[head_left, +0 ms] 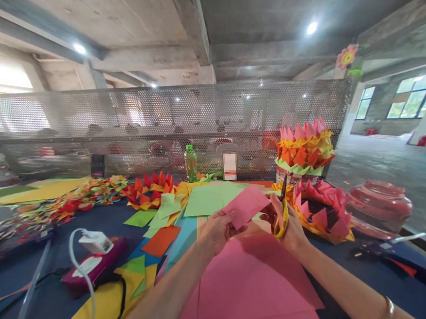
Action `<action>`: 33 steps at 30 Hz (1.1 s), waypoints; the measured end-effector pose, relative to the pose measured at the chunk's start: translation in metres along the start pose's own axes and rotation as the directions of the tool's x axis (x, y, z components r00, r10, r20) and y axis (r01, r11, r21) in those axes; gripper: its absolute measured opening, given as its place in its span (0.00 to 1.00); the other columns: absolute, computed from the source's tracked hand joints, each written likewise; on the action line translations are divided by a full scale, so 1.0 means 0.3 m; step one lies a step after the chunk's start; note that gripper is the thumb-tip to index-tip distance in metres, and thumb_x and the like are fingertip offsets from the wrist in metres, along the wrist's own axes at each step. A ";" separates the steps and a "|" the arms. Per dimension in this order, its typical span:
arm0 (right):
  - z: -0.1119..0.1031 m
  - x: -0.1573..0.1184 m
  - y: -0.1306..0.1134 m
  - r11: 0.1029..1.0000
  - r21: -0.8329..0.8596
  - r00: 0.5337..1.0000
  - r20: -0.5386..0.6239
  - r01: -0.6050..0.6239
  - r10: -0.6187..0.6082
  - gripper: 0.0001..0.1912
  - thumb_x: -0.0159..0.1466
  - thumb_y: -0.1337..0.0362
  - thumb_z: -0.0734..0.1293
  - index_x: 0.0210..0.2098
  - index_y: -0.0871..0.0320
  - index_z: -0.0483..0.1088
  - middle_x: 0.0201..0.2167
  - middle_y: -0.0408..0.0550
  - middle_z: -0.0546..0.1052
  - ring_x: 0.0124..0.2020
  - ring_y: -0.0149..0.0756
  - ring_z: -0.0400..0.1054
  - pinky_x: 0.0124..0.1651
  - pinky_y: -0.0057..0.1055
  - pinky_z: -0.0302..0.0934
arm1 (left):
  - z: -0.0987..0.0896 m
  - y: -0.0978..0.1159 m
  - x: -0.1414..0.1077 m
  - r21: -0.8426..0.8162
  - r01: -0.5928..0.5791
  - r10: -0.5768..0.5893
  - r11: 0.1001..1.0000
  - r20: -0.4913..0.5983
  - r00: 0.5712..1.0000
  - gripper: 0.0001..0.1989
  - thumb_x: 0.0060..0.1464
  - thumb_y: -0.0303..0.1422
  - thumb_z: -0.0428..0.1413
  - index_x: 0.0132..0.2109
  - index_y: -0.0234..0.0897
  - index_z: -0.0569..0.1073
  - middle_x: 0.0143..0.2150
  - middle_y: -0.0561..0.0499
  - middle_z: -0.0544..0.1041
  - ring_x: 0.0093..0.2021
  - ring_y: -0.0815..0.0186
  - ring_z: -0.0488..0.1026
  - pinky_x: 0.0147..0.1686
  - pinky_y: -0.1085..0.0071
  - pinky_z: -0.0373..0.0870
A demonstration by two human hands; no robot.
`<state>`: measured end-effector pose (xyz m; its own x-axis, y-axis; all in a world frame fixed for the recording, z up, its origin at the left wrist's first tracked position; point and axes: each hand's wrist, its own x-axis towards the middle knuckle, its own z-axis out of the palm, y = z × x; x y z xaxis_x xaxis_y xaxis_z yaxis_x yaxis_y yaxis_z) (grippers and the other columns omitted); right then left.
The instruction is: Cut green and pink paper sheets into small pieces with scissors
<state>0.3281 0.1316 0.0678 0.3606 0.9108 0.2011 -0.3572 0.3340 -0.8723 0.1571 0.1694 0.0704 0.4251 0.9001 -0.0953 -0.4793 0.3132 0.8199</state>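
Note:
A small sheet of pink paper is pinched at its lower left edge by my left hand. My right hand grips yellow-handled scissors, their dark blades pointing up and away from the sheet. The right fingertips are close to the sheet's right corner; whether they touch it I cannot tell. Below both hands lies a stack of large pink sheets. Light green sheets lie just beyond my left hand. A ring of folded pink and yellow paper petals is right of my right hand.
Purple power strip with a white charger and cables stands left. Behind are an orange petal ring, paper scraps, a green bottle and a stacked petal piece. A clear jar stands right, a glue gun nearer.

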 end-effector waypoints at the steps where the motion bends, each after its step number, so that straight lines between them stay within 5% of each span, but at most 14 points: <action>1: -0.001 0.001 0.001 1.000 -0.001 1.000 0.000 0.001 -0.001 0.12 0.55 0.53 0.73 0.35 0.51 0.72 0.30 0.43 0.78 0.31 0.38 0.74 0.30 0.31 0.69 | 0.000 -0.001 0.000 0.001 0.002 -0.002 1.000 -0.007 1.000 0.02 0.51 0.24 0.58 0.34 0.33 0.74 0.34 0.48 0.79 0.33 0.65 0.76 0.38 0.65 0.76; 22: -0.002 0.004 0.005 0.999 -0.037 1.000 0.000 0.024 -0.024 0.18 0.45 0.55 0.78 0.32 0.55 0.75 0.25 0.40 0.76 0.18 0.29 0.69 0.20 0.25 0.67 | -0.004 -0.002 0.000 0.044 0.024 -0.026 0.999 0.034 0.999 0.04 0.52 0.27 0.58 0.36 0.31 0.74 0.34 0.46 0.78 0.33 0.65 0.76 0.38 0.65 0.76; 33: -0.011 0.010 0.021 0.999 -0.033 1.000 0.030 0.003 -0.002 0.19 0.46 0.55 0.78 0.35 0.55 0.74 0.28 0.39 0.77 0.22 0.28 0.71 0.23 0.24 0.67 | -0.003 0.004 0.003 0.049 0.041 -0.042 0.998 0.028 0.999 0.05 0.54 0.25 0.55 0.39 0.30 0.74 0.38 0.44 0.79 0.38 0.59 0.78 0.36 0.65 0.76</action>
<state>0.3298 0.1358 0.0616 0.3351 0.9172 0.2157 -0.3275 0.3280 -0.8861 0.1564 0.1708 0.0707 0.4660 0.8774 -0.1143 -0.4236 0.3347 0.8417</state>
